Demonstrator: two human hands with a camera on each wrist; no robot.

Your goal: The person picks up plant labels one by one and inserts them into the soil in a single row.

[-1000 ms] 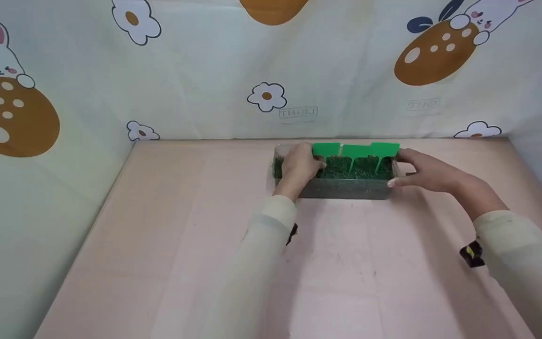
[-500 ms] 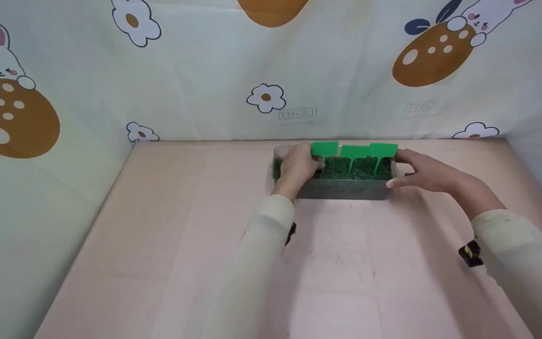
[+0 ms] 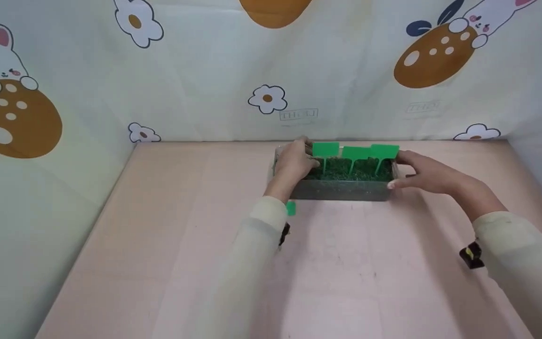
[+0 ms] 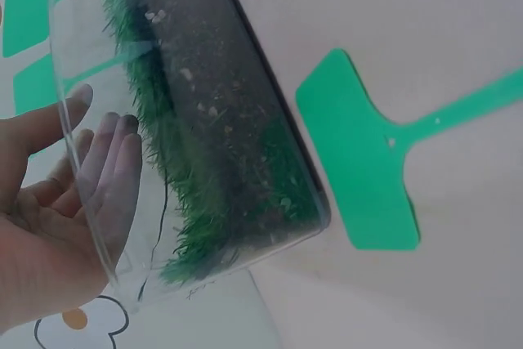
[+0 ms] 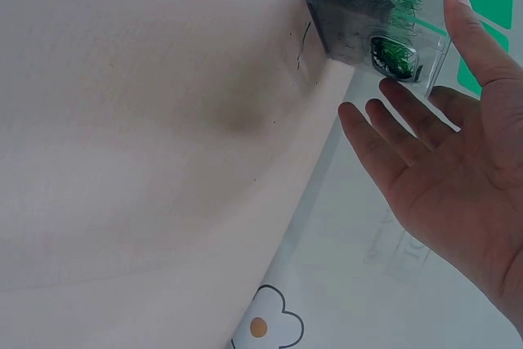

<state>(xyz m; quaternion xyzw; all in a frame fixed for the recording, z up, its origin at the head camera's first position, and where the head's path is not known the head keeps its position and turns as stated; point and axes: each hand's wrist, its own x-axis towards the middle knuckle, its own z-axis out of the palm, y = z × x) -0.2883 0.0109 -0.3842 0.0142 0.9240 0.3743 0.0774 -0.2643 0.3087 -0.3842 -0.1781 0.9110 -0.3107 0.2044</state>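
A clear plastic box of dark soil topped with green grass stands at the table's back. Three green T-shaped plant labels stick up from it: a left one, a middle one and a right one. My left hand is over the box's left end, fingers relaxed, beside the left label's stem, holding nothing. My right hand touches the right end, thumb at the front corner; its fingers are spread and mostly straight. Another plant label lies loose before the box.
The pinkish table reaches forward from the box towards me. Close behind the box rises a pale cloth backdrop printed with flowers and rabbits. My left sleeve covers part of the loose label in the head view.
My left hand has moved slightly left, away from the left label, whose stem now shows fully. The loose label now shows beside my left wrist. The box and right hand keep their places.
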